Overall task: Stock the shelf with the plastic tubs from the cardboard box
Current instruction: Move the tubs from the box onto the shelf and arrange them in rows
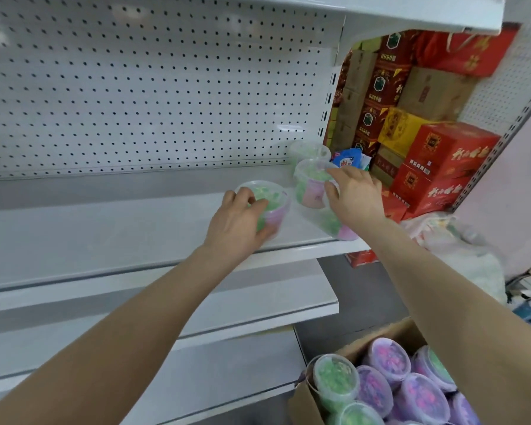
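Bare forearms reached up from the bottom of the view to the white shelf [135,234]. Near its right end, the left hand [236,222] gripped a green and pink tub [272,200], fingers curled over its clear lid and thumb against its side. Just beside it to the right, the right hand [354,193] held a second tub [308,187], which stood upright, fingertips spread on the lid and thumb pressed to the wall. A third tub [308,150] stood behind it near the pegboard back [135,87]. A fourth tub [341,227], tilted and blurred, lay under the right wrist at the shelf's front edge. Below right, the open cardboard box [390,335] held more tubs [387,360], green and purple, packed close together. Beyond the shelf's end, red cartons [442,167] stood stacked, with a white plastic bag [460,240] in front
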`<action>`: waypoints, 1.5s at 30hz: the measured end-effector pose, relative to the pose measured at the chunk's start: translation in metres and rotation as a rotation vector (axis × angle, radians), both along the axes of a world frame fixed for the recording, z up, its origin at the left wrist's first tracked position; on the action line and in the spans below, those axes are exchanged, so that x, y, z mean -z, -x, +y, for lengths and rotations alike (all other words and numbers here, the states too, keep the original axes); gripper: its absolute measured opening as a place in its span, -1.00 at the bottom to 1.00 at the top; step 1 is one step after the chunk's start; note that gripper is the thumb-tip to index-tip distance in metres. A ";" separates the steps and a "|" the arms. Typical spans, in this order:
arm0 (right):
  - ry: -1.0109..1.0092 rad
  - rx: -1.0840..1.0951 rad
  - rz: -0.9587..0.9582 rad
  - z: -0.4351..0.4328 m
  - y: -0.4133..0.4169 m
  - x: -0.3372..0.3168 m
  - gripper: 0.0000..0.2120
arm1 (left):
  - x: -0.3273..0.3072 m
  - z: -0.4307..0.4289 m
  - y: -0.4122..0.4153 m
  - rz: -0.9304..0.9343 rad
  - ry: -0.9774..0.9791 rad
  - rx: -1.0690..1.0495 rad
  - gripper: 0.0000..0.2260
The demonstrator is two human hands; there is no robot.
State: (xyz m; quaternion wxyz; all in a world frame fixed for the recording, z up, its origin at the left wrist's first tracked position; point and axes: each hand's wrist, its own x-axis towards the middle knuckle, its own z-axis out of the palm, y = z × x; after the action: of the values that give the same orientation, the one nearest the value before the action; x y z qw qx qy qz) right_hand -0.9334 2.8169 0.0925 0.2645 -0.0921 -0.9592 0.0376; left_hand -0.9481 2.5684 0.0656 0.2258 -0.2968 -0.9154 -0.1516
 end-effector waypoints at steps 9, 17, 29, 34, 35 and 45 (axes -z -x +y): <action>0.009 0.065 -0.422 0.016 0.071 -0.020 -0.18 | -0.003 0.012 0.080 0.017 0.060 -0.063 -0.65; 0.202 -0.046 -0.568 0.037 0.116 -0.017 -0.10 | -0.005 0.020 0.124 -0.066 0.105 -0.147 -0.54; 0.195 -0.028 -0.485 0.047 0.128 -0.015 -0.20 | 0.002 0.020 0.146 -0.099 0.041 -0.089 -0.61; 0.165 -0.004 -0.447 0.049 0.126 -0.013 -0.23 | 0.004 0.028 0.155 -0.134 0.021 -0.045 -0.63; 0.142 -0.005 -0.439 0.047 0.125 -0.012 -0.25 | 0.003 0.030 0.158 -0.158 0.025 -0.040 -0.63; -0.069 -0.043 -0.272 0.045 0.107 -0.004 -0.46 | -0.011 0.051 0.184 -0.192 0.077 -0.058 -0.66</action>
State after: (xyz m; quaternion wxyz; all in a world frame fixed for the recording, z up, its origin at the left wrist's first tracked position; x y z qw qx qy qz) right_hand -1.0404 2.8622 0.0964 0.1339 -0.0667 -0.9887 -0.0026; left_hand -1.1325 2.6193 0.0768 0.1298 -0.2629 -0.9462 -0.1372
